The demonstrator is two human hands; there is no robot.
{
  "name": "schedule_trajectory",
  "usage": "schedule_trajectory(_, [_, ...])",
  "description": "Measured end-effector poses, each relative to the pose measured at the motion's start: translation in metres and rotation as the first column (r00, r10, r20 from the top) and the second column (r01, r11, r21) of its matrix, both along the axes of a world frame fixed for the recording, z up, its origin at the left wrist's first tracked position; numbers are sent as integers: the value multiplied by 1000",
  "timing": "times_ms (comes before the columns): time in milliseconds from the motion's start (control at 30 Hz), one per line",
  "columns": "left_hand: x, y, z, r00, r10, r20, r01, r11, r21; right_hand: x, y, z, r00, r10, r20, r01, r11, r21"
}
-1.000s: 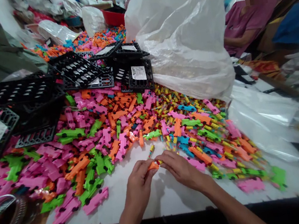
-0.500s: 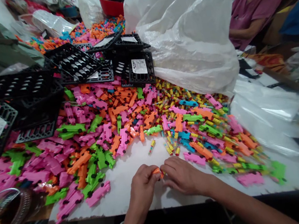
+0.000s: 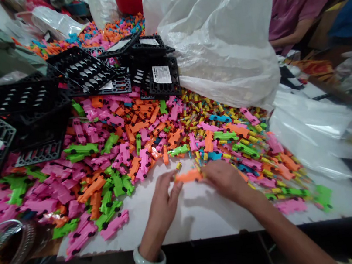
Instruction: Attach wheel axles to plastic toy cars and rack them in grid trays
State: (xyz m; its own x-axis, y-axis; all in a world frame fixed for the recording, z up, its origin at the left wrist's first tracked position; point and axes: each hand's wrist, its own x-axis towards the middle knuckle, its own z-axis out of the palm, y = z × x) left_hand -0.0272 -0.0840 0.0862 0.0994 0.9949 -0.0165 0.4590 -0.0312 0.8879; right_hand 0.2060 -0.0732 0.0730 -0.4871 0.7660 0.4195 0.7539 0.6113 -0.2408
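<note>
Clock centre: the orange toy car point(image 3: 187, 176), blurred, level between both hands over the white worktop point(image 3: 204, 229).
Left grip: thumb and fingers of the left hand point(image 3: 162, 192) pinched together on the car's 9 o'clock end.
Right grip: fingers of the right hand point(image 3: 224, 180) curled at the 3 o'clock end; cannot tell how tightly, or on what, they close.
Lone tube: a yellow-labelled one point(image 3: 179, 166) near the car, towards 11.
Toy cars: pink, green and orange heap point(image 3: 144, 158) from 9 to 12.
Tube pile: yellow-labelled tubes point(image 3: 207, 107) towards 1.
Black trays: stacked untidily point(image 3: 163, 76) towards 11.
</note>
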Motion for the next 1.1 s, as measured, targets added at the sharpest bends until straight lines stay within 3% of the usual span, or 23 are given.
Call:
schedule_trajectory(33, [-2,8,2,998,40,-43,-36,996,76,11,6,9,989,-148,-28,150,987,60])
schedule_trajectory(100, [-2,26,1,980,122,-159,-96,982,165,22,15,20,895,-434,-101,445,882,156])
schedule_trajectory(133, [-1,36,-2,961,158,-228,-116,976,187,20,18,21,854,-504,-129,519,838,166])
schedule_trajectory(167, [2,44,-5,937,189,-293,-133,971,199,12,20,19,842,-521,-142,538,830,146])
schedule_trajectory(267, [17,63,-19,861,259,-438,-181,960,213,-35,21,-1,932,-347,-102,341,937,-68])
schedule_trajectory(367, [24,64,-26,829,277,-487,-199,958,206,-80,24,-21,957,-291,10,287,934,-215])
schedule_trajectory(433, [17,55,-26,826,284,-488,-215,957,193,-91,25,-27,954,-286,87,299,918,-262])
schedule_trajectory(533, [-1,36,-29,902,217,-373,-194,976,100,-84,21,-27,960,-270,80,281,898,-338])
schedule_trajectory(633, [-11,19,-36,989,104,-104,-111,992,-62,-72,13,-25,948,-257,-189,154,888,-434])
schedule_trajectory(733, [-9,11,-40,998,37,46,-31,991,-130,-69,6,-22,866,-243,-437,0,874,-486])
schedule_trajectory(833, [-1,12,-36,999,-46,-24,45,998,-39,-71,1,-17,822,-244,-515,-67,857,-511])
schedule_trajectory(967, [4,14,-31,968,-13,-249,50,988,144,-67,-4,-13,758,-303,-578,-84,832,-548])
schedule_trajectory(1100, [-4,11,-34,916,-39,-400,119,977,179,-54,-10,-16,730,-364,-579,-98,782,-615])
